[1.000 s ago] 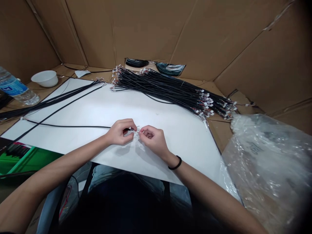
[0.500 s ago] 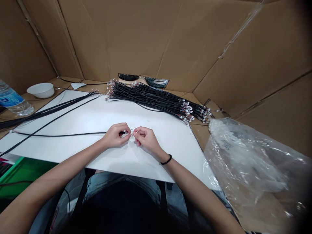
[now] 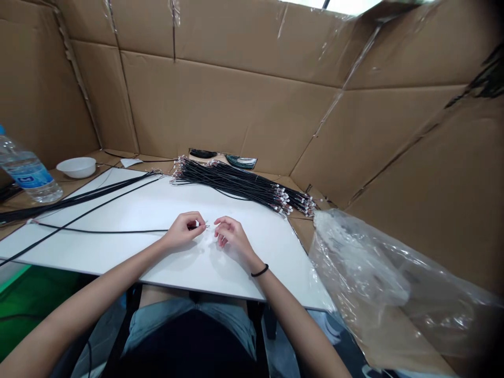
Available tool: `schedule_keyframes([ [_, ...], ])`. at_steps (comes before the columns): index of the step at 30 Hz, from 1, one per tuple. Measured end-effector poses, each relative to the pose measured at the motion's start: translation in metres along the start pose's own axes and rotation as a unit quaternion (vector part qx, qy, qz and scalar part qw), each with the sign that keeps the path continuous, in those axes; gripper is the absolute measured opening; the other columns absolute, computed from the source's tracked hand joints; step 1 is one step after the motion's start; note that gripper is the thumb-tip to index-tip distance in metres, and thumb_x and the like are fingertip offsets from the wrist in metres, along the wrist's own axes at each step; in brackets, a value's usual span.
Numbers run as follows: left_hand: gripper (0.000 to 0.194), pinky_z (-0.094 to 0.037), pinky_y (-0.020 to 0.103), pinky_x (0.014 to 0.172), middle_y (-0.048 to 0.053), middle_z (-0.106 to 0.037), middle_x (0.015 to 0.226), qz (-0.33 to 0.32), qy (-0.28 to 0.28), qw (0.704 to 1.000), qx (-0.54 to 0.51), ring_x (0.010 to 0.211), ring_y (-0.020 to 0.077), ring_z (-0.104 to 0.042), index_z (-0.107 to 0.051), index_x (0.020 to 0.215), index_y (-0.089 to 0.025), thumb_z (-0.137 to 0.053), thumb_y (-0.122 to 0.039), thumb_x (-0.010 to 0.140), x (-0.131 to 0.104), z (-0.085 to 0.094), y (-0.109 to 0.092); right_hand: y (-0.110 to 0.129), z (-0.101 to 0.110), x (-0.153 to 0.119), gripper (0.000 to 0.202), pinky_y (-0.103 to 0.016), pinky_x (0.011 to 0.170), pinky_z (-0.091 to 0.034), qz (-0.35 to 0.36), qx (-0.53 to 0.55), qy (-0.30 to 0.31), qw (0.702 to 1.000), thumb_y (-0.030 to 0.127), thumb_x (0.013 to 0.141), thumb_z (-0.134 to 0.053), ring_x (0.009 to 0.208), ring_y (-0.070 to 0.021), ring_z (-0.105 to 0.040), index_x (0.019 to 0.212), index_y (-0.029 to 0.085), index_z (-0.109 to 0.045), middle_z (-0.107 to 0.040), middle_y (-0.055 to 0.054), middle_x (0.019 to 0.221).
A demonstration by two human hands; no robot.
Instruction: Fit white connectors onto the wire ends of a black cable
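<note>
My left hand pinches the end of a black cable, and thin stripped wires stick out past its fingertips. From there the cable runs left across the white board, ending near the board's left edge in a small pale connector. Just right of the wire ends, my right hand hovers with its fingers curled loosely and apart. Nothing shows between those fingers. A black band circles the right wrist.
Behind the hands lies a pile of black cables with white connectors. More cables stretch left. A water bottle and white bowl stand at the left. Clear plastic bag lies at right; cardboard walls enclose the table.
My right hand has let go of the wire ends and moved slightly away from them, its fingers loosening. My left hand still pinches the cable. The camera has tilted upward.
</note>
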State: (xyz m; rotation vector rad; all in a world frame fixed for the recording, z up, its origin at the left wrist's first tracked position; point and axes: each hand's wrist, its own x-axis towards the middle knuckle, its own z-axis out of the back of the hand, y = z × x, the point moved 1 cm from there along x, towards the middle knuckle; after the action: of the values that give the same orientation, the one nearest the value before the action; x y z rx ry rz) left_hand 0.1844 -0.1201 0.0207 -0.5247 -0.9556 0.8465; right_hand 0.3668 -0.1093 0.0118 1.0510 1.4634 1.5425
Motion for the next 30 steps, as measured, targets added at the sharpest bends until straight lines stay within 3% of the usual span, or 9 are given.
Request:
schedule_keyframes([
  [8,0.018,-0.037,0.02,0.054,0.002,-0.058,0.07,-0.004,-0.017,1.0,-0.006,0.061,0.0101,-0.051,-0.06,0.07,-0.013,-0.055,-0.023,0.085,0.0,0.002,0.0,-0.006,-0.006,0.002,0.022,-0.019,0.04,-0.044,-0.052,0.028,0.039,0.998,0.034,0.07,-0.065,0.042,-0.0082,-0.054,0.075,0.013,-0.063,-0.064,-0.002,0.067],
  [15,0.019,-0.038,0.022,0.057,0.004,-0.059,0.073,-0.015,-0.025,1.0,0.011,0.064,0.0113,-0.053,-0.062,0.073,-0.013,-0.054,-0.023,0.087,-0.004,0.003,0.007,-0.018,-0.014,0.012,0.011,-0.018,0.039,-0.039,-0.045,0.047,0.082,0.995,0.016,0.061,-0.057,0.037,-0.0073,-0.05,0.07,0.014,-0.062,-0.064,0.001,0.06],
  [20,0.019,-0.039,0.023,0.058,0.003,-0.06,0.074,-0.035,-0.016,0.999,0.013,0.065,0.0118,-0.054,-0.063,0.075,-0.014,-0.055,-0.024,0.088,-0.007,0.002,0.012,-0.026,-0.024,0.024,0.014,-0.019,0.037,-0.039,-0.036,0.062,0.093,0.993,0.026,0.066,-0.053,0.035,-0.0088,-0.051,0.062,0.013,-0.06,-0.063,-0.001,0.056],
  [30,0.017,-0.038,0.023,0.056,0.003,-0.058,0.074,-0.078,-0.074,0.994,0.028,0.063,0.0117,-0.05,-0.06,0.077,-0.015,-0.053,-0.025,0.09,-0.007,0.002,0.011,-0.023,-0.021,0.023,0.017,-0.02,0.03,-0.039,-0.058,0.116,0.08,0.988,0.03,0.069,-0.062,0.03,-0.01,-0.049,0.065,0.014,-0.058,-0.058,0.002,0.05],
])
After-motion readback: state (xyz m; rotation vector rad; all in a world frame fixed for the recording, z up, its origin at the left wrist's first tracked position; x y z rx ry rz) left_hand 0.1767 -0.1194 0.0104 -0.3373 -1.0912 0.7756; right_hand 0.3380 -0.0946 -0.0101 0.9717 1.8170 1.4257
